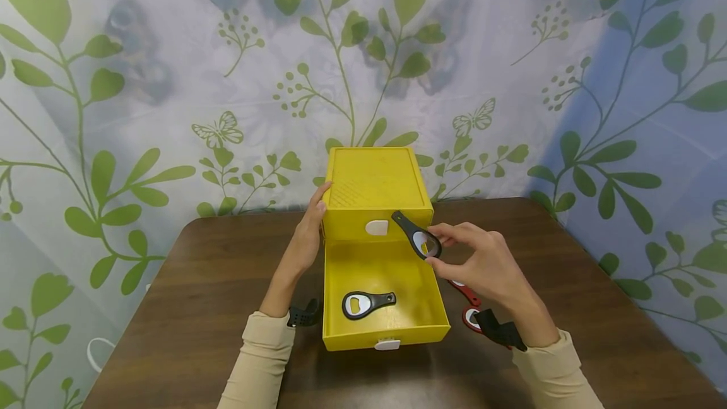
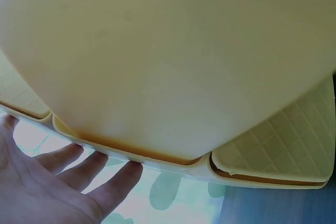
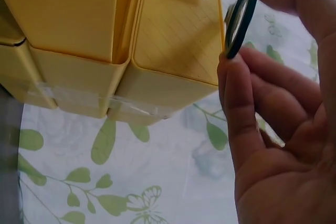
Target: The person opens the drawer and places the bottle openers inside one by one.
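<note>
A yellow drawer box (image 1: 375, 175) stands on the table, its middle drawer (image 1: 414, 295) pulled out. Inside that drawer lies a black bottle opener (image 1: 382, 300) with a pale metal head. My right hand (image 1: 483, 264) pinches a second black bottle opener (image 1: 404, 225) by its round head, between thumb and fingers. Its handle points up and left, in front of the upper drawer; the right wrist view shows the head edge-on. My left hand (image 1: 303, 238) rests against the box's left side, fingers fairly straight along its edge in the left wrist view.
Two red bottle openers (image 1: 470, 295) lie on the brown table (image 1: 244, 270) right of the box, partly hidden by my right hand and its black strap. The upper drawer with its white tab (image 1: 377, 227) is closed. A leaf-patterned cloth (image 1: 255, 81) hangs behind the table.
</note>
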Demonstrator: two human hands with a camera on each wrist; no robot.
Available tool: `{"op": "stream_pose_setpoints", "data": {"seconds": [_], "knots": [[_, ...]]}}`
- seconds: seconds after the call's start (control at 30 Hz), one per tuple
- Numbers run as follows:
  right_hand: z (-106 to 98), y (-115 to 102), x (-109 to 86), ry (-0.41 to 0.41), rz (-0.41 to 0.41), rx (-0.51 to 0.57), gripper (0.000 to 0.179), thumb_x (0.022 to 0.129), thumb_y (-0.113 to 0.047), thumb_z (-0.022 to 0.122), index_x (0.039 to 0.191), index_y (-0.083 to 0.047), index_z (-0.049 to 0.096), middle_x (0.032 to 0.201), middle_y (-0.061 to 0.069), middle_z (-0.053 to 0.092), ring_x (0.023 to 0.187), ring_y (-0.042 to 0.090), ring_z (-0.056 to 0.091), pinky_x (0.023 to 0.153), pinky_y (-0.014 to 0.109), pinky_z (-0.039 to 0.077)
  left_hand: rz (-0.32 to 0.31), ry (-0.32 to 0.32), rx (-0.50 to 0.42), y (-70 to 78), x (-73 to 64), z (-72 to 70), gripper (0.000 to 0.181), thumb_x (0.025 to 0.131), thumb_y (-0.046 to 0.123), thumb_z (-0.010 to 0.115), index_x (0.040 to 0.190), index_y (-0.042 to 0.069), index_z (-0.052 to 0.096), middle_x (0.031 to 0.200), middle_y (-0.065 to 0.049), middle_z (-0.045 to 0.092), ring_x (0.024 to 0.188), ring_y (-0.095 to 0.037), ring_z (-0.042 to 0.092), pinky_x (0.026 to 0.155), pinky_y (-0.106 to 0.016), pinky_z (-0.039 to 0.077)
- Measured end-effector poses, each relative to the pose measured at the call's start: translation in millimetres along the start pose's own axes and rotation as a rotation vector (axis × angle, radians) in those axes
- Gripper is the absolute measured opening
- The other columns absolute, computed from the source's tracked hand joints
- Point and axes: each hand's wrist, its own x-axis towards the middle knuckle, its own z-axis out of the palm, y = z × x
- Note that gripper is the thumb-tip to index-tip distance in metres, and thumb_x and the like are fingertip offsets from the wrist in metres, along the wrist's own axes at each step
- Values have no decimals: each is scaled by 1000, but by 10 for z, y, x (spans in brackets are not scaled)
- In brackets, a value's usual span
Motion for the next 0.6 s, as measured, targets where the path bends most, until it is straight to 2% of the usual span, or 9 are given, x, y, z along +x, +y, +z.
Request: {"op": "stream_pose_setpoints", "data": {"seconds": [0.13, 0.27, 0.4, 0.6], "knots": [[45, 12, 0, -70, -58, 48, 47, 74, -8, 92, 118, -14, 77, 96, -6, 70, 85, 7, 62, 65, 23, 53, 5, -2, 3, -2, 2, -2, 53, 113, 43, 22, 165, 33, 18, 171, 0, 16, 153, -26, 25, 122, -61, 21], [107, 39, -1, -153, -85, 86, 46, 76, -11, 90, 119, -14, 77, 97, -6, 70, 85, 8, 63, 54, 20, 50, 4, -6, -5, -4, 1, -1, 53, 113, 43, 22, 165, 34, 18, 170, -2, 17, 151, -27, 28, 121, -61, 22], [161, 78, -6, -247, -40, 98, 44, 78, -12, 89, 120, -15, 76, 100, -5, 71, 86, 11, 64, 53, 21, 47, 5, -5, -9, -9, 3, 0, 52, 113, 43, 22, 165, 34, 18, 170, -2, 17, 151, -27, 28, 122, -61, 22], [213, 124, 1, -351, 17, 98, 40, 80, -16, 87, 119, -14, 77, 101, -3, 71, 86, 12, 63, 54, 23, 50, 9, -5, -5, -28, 7, -5, 53, 113, 43, 22, 165, 33, 18, 171, -2, 16, 152, -26, 27, 122, -61, 20]]}}
